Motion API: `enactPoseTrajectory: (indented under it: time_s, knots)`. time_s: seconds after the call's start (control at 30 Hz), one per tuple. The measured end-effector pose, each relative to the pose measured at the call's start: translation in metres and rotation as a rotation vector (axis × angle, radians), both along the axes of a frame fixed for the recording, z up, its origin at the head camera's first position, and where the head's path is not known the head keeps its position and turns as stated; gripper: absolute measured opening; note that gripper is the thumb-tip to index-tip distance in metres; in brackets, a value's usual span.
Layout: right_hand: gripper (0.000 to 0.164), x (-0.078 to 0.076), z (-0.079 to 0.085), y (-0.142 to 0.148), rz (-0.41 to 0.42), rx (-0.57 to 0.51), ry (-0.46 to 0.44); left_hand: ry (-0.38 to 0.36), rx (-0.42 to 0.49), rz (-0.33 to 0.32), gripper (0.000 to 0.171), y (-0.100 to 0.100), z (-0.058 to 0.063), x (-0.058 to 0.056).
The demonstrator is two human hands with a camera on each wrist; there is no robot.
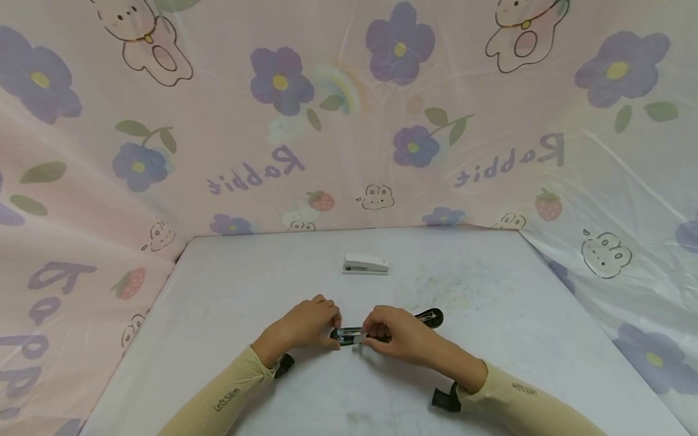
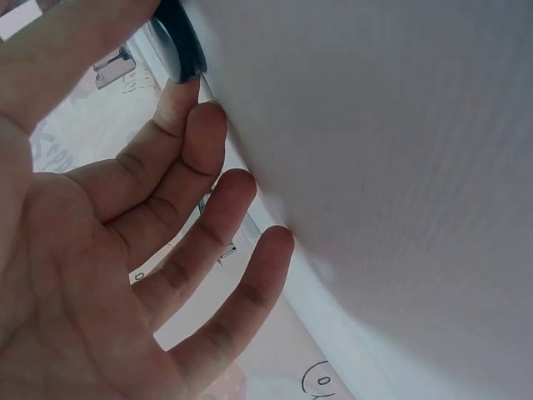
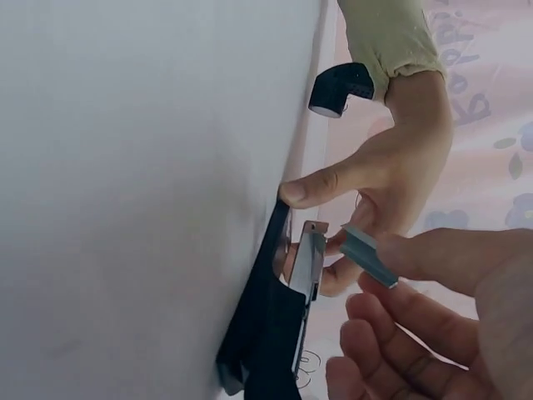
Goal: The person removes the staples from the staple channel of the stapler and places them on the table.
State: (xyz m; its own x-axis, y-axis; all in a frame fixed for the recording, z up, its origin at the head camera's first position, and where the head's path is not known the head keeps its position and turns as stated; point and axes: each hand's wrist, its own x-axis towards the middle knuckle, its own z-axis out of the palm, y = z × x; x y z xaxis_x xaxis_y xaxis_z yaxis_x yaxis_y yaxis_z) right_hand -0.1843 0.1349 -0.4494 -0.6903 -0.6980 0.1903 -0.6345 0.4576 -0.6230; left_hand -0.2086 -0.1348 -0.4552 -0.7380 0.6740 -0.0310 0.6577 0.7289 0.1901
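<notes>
Black stapler (image 3: 279, 325) lies open just below the right-hand grip

Between thumb and fingers, the right hand (image 1: 403, 336) pinches a silver staple strip (image 3: 366, 257), its fingers closed down to the strip's thinness. The stapler's metal tray (image 1: 348, 332) lies just below that pinch, apart from the strip, and runs toward the left hand (image 1: 305, 324). Strip and tray are not parallel: the strip is held at a slant to the stapler's long axis, which stretches from the left hand to beyond the right. Nearest the tray's end is the left hand, pinching the stapler there, remaining fingers loosely bent. Past both grips, well apart, stands a white stapler (image 1: 366, 264).
</notes>
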Motion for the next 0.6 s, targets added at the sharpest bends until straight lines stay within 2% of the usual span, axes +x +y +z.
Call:
enactPoseTrajectory:
  time_s: [0.2,0.43,0.6]
  knots:
    - [0.010,0.008,-0.003,0.004,0.021,0.004,-0.016,-0.014,0.012,0.002,0.035,-0.002,0.002,0.000]
    - [0.013,0.014,-0.010,0.002,0.044,0.007,0.019,-0.013,0.007,0.002,0.036,-0.001,0.003,0.000]
    - [0.013,0.018,-0.014,0.001,0.059,0.029,-0.010,-0.014,0.007,0.001,0.036,0.000,0.004,0.001]
